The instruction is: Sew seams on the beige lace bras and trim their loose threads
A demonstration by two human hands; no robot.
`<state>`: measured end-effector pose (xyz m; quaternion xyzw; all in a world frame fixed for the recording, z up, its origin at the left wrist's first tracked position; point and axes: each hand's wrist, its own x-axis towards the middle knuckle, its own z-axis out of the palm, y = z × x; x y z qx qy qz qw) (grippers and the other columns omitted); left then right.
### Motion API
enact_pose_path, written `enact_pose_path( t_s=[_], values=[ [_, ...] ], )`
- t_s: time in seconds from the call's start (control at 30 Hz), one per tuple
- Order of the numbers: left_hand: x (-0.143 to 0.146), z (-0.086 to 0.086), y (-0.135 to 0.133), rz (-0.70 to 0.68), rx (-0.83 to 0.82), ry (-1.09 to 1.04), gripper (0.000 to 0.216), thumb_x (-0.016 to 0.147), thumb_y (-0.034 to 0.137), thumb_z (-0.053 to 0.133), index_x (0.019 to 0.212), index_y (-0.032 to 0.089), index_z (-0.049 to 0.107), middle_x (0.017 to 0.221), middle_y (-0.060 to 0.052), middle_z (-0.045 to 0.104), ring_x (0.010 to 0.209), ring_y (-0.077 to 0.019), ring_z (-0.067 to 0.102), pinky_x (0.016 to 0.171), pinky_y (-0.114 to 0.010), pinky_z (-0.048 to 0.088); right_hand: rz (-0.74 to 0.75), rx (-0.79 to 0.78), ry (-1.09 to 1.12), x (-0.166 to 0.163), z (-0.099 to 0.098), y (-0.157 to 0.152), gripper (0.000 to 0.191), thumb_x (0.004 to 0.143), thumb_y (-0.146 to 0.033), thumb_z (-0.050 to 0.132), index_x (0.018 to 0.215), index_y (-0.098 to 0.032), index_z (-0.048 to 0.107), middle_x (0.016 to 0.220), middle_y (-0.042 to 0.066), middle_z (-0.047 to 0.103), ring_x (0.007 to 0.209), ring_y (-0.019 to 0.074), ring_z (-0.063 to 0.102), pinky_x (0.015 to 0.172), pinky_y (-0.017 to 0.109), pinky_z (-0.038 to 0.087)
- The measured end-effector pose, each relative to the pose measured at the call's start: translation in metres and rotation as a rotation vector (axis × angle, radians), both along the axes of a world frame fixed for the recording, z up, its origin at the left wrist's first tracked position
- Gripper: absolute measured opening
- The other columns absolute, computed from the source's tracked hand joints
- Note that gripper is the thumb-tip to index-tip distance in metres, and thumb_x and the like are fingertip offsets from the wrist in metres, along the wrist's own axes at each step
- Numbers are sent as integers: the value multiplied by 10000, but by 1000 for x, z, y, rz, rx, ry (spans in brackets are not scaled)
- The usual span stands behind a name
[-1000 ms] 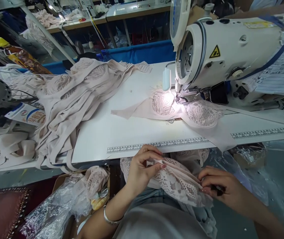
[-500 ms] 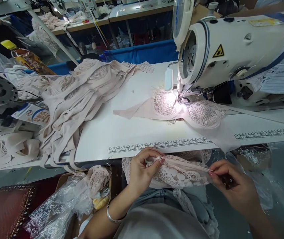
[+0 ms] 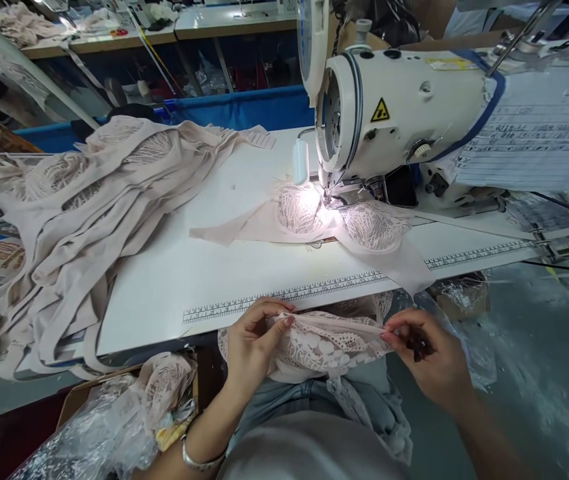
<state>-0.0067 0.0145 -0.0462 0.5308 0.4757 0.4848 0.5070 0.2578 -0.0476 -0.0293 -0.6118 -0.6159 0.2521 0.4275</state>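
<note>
Pale lace fabric stretches above the person's lap by the counter, its upper edge pinched between thumb and fingertips of the left hand and right hand. Beyond, a bra lies under the sewing machine, heaped garments to its left.

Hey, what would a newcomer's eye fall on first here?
Probably the brightly lit bra under the white sewing machine, right of centre. Then the heap of pale garments on the left of the white table, and, by its near edge, the left hand and right hand pinching a lace piece.
</note>
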Motion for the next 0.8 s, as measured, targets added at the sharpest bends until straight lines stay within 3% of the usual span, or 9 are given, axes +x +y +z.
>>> enact_pose_path(
  t_s=[0.13,0.23,0.33,0.4,0.47,0.53,0.67,0.8],
  values=[
    [-6,2,5,-79,-71,-73,84,849,275,766,820,205,731,933,-45,707,934,-196,649,859,-293,493,70,-164,149,15,18,2,177,873,-415,729,913,-254,665,681,-3,620,515,133,546,450,230,468],
    [-7,14,9,-287,-87,-27,93,885,291,728,889,199,717,1063,-83,703,1042,-233,648,931,-339,491,160,-302,220,22,34,7,212,837,-430,766,918,-258,671,686,1,628,532,148,571,458,240,475],
    [6,28,9,-542,86,115,353,882,340,735,1207,228,660,1341,-133,602,1269,-286,540,1069,-411,429,278,-367,179,11,44,16,196,867,-428,730,939,-256,668,670,-7,615,514,136,526,435,236,416],
    [22,31,5,-642,220,167,405,870,355,749,1236,219,647,1278,-140,630,1220,-284,556,1047,-408,441,354,-377,120,-3,44,21,167,897,-407,698,951,-255,654,676,-19,605,511,120,490,445,229,389],
    [37,28,2,-650,281,155,190,903,341,710,1020,191,707,1023,-111,693,1003,-242,621,916,-358,488,406,-382,67,-13,41,25,128,923,-375,669,930,-253,629,678,-33,581,519,109,467,463,221,379],
    [47,23,0,-599,268,90,185,937,308,665,813,173,691,834,-76,665,825,-195,611,781,-306,487,415,-338,22,-17,34,26,103,938,-345,647,922,-253,604,679,-43,539,528,105,450,470,216,369],
    [48,17,4,-541,113,-43,214,921,247,668,730,151,660,783,-58,610,731,-153,579,648,-249,439,359,-201,-8,-6,19,21,134,918,-321,678,968,-264,567,673,-63,434,511,103,398,449,213,339],
    [43,19,9,-517,20,-62,207,898,230,683,712,145,661,770,-52,603,727,-151,573,646,-248,430,359,-183,35,4,9,13,126,931,-300,667,925,-265,547,792,-25,526,543,99,428,478,222,360]
  ],
)
